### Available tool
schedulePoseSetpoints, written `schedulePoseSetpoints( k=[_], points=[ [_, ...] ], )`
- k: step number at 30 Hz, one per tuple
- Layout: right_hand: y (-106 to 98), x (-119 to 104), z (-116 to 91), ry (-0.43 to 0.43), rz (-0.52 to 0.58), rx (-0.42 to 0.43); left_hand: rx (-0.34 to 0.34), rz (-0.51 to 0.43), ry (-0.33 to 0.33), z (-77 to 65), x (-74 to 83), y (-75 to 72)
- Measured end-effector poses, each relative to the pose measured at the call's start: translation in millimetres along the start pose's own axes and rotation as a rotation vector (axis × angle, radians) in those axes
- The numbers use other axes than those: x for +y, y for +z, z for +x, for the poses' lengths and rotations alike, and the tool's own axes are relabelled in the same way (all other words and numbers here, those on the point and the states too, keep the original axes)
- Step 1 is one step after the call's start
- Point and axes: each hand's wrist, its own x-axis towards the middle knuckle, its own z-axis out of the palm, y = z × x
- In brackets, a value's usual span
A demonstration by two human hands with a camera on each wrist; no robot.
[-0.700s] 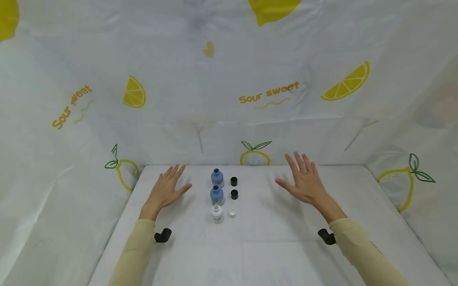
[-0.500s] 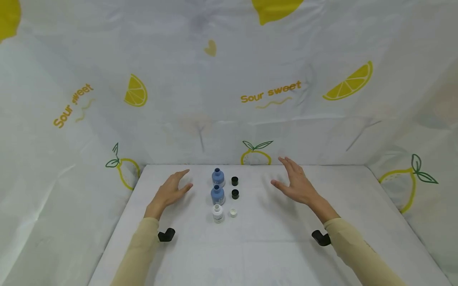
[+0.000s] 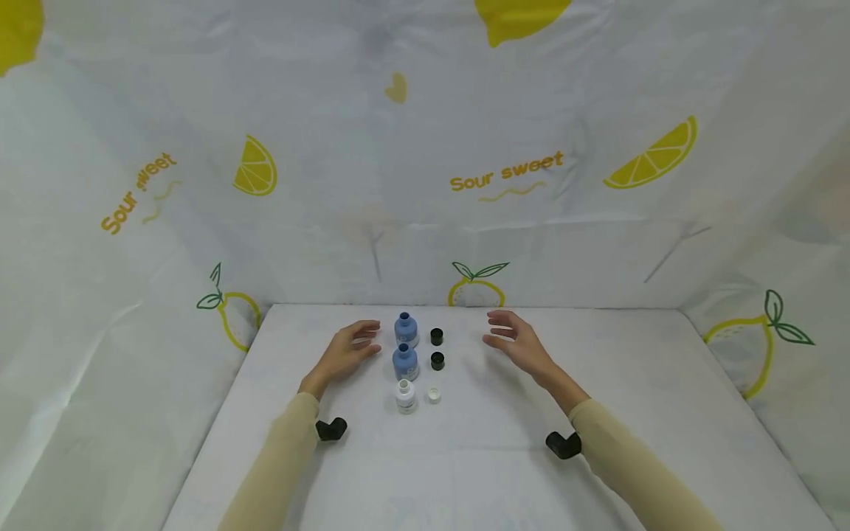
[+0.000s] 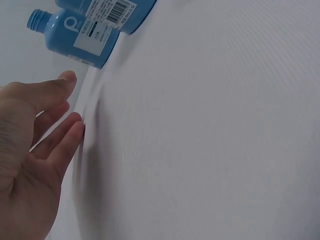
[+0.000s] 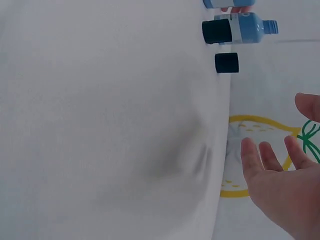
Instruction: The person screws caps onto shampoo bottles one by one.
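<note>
Two blue bottles stand uncapped in a column, the far blue bottle point(image 3: 406, 330) behind the nearer blue bottle point(image 3: 405, 363). In front of them is a small white bottle point(image 3: 406, 398), also open at the neck. To their right lie a far black cap point(image 3: 436, 337), a nearer black cap point(image 3: 437, 361) and a white cap point(image 3: 434, 396). My left hand point(image 3: 346, 352) hovers just left of the far blue bottle, fingers loosely bent and holding nothing. Right of the black caps hangs my right hand point(image 3: 521, 346), its fingers apart from everything.
A white table point(image 3: 498, 472) carries all the bottles and caps. Behind it hangs a white curtain point(image 3: 332, 184) printed with lemons. Each wrist has a black mount, the left mount point(image 3: 331, 429) and the right mount point(image 3: 564, 445).
Both hands have moved inward toward the bottles and caps and come lower, and their spread fingers have relaxed into a loose bend. The bottles and caps have stayed in place.
</note>
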Motion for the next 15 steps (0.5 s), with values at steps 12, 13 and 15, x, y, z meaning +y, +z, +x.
schedulePoseSetpoints(
  k=[12,13,15],
  points=[
    [29,19,16,0.092,0.147,-0.023,-0.073,-0.086,0.019,25.8,1.1,25.8],
    [31,19,17,0.092,0.144,-0.022,-0.075,-0.088,0.014,26.9,1.4,27.1],
    [35,20,18,0.092,0.144,-0.019,-0.076,-0.085,0.013,28.7,2.0,29.1]
  ],
)
